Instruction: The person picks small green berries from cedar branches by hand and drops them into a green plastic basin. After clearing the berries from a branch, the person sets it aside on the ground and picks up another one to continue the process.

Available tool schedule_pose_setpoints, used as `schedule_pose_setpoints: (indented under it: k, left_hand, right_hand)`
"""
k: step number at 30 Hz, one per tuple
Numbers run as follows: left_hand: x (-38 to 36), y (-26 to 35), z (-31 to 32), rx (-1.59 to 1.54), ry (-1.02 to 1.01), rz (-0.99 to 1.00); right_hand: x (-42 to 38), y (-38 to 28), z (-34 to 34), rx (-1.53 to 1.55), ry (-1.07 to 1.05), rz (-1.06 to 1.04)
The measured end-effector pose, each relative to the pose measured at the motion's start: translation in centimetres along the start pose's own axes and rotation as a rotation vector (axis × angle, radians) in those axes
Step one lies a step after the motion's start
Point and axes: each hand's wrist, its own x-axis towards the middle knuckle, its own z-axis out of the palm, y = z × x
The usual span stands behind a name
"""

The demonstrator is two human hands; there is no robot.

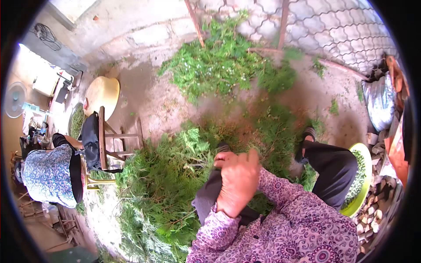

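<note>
My left hand [237, 188] is raised over my knee, its fingers curled. My right hand [252, 161] meets it from the right and is mostly hidden behind it, with the fingers blurred. Whatever lies between the two hands is too small or hidden to make out. Beneath and left of them spreads a large heap of green leafy branches [162, 184]. Another green pile [215, 61] lies farther off by the wall. Beside my right leg, a yellow-green basin [366, 175] holds many small pale green pieces.
At the left, a person in a blue patterned top [48, 175] sits bent near a wooden chair [102, 138] with a black bag [90, 142]. Behind stands a tilted yellow tub [103, 97]. Chopped wood [372, 215] and a silvery sack [380, 103] are at the right.
</note>
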Motion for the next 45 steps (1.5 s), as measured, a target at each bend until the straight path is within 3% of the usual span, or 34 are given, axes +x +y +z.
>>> schedule_pose_setpoints:
  k: [1, 6, 7, 8, 9, 11, 13, 17, 20, 23, 29, 31, 38, 41, 43, 45]
  left_hand:
    - [0.1, -0.5, -0.1, -0.183, 0.059, 0.015]
    - [0.7, -1.1, -0.2, -0.490, 0.410, -0.096]
    - [0.8, -1.6, 0.2, -0.563, 0.482, -0.122]
    - [1.0, -1.6, -0.3, -0.703, 0.497, -0.210]
    - [1.1, -1.6, -0.7, -0.841, 0.505, -0.298]
    - [1.5, -2.1, 0.3, -1.067, 0.510, -0.367]
    - [1.8, -2.0, 1.3, -1.057, 0.480, -0.335]
    - [1.6, 1.3, 1.1, -0.941, 0.303, -0.166]
    - [1.8, 3.0, 1.5, -0.862, 0.203, 0.176]
    - [2.0, 4.1, 2.2, -0.931, 0.081, 0.321]
    - [1.8, 5.2, 2.9, -0.886, -0.069, 0.337]
    - [1.9, 5.1, 3.6, -0.663, -0.030, 0.355]
    - [2.9, 5.0, 5.4, -0.734, 0.084, 0.346]
    - [3.4, 5.1, 4.5, -0.879, -0.002, 0.217]
    - [3.4, 5.5, 3.3, -1.069, -0.209, 0.016]
    - [3.6, 5.5, 3.8, -1.051, -0.192, 0.030]
  right_hand:
    - [1.6, -5.1, 3.5, -0.265, -0.107, 0.172]
    - [4.1, -16.3, 14.0, -0.603, -0.331, 0.048]
    - [4.4, -17.6, 14.9, -0.664, -0.364, 0.065]
    - [5.0, -19.1, 14.8, -0.777, -0.422, 0.218]
    - [5.1, -19.9, 15.2, -0.647, -0.415, 0.155]
    - [5.1, -23.6, 15.8, -0.231, -0.085, 0.544]
    - [4.6, -25.1, 13.6, 0.049, 0.048, 0.486]
    - [2.9, -28.4, 10.2, 0.137, 0.170, 0.375]
    - [1.8, -29.1, 7.8, 0.197, 0.316, 0.306]
    - [1.4, -29.3, 7.3, 0.259, 0.387, 0.275]
    - [1.3, -29.4, 8.9, 0.180, 0.402, 0.321]
    - [1.5, -29.0, 8.7, 0.178, 0.400, 0.332]
    - [1.8, -28.6, 9.0, 0.169, 0.454, 0.308]
    - [1.6, -29.0, 8.7, 0.205, 0.424, 0.289]
    - [1.2, -30.0, 8.8, 0.220, 0.404, 0.299]
    - [0.8, -30.6, 8.3, 0.237, 0.386, 0.305]
